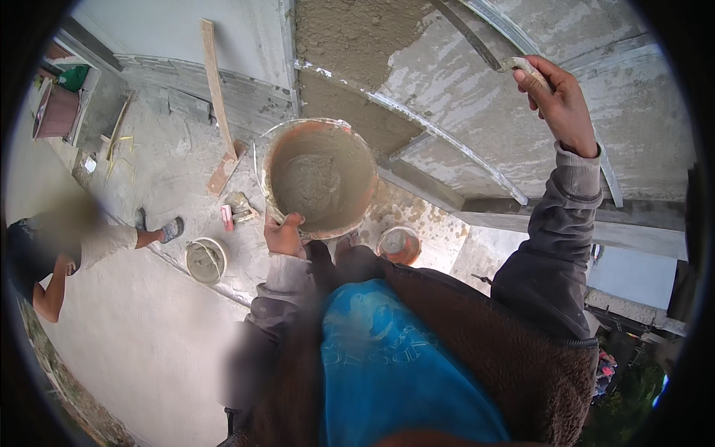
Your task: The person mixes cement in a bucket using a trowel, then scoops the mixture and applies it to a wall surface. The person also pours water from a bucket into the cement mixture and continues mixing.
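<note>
My left hand [285,235] grips the near rim of an orange bucket [363,175], its thumb over the edge. Wet grey mortar [307,182] lies in the bucket and coats its inner wall. Up at the right, my right hand [555,97] is closed round the pale handle of a trowel [468,33]. The trowel's dark, narrow blade shows almost edge-on in front of the wall. Fresh mortar covers the upper left part of that wall [350,33], and the rest is smeared thinly. Metal guide strips [439,138] run across it.
On the floor stand a white bucket of mortar [205,262] and a small orange bucket [399,244]. A long wooden float [217,97] leans at the left wall. A person [59,257] is at the far left. Mortar splashes spot the floor by the wall.
</note>
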Available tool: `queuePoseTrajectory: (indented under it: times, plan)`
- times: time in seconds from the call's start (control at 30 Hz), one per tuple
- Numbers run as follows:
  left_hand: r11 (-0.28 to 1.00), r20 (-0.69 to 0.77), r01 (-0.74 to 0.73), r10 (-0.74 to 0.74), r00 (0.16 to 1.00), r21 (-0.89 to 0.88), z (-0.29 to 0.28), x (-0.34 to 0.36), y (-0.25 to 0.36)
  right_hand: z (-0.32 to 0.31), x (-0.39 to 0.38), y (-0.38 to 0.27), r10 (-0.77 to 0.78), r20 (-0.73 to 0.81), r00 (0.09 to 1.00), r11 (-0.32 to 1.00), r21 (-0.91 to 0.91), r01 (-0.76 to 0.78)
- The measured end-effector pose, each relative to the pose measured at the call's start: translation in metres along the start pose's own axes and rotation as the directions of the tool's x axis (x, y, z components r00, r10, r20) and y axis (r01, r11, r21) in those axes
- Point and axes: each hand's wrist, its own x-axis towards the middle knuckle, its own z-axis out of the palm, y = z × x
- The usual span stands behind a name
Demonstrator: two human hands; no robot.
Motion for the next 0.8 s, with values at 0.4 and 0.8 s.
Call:
queuePoseTrajectory:
  times: [0.4,0.8]
  plan:
    - [0.765,0.257,-0.527,0.461,0.849,0.369,0.074,-0.034,-0.034,0.208,-0.081,0.025,0.142,0.562,0.815,0.935,-0.345,0.075]
    - [0.985,0.098,-0.175,0.175,0.980,-0.009,0.083,-0.005,-0.040,0.227,-0.121,0.083,-0.262,-0.091,0.961,0.879,-0.433,0.199]
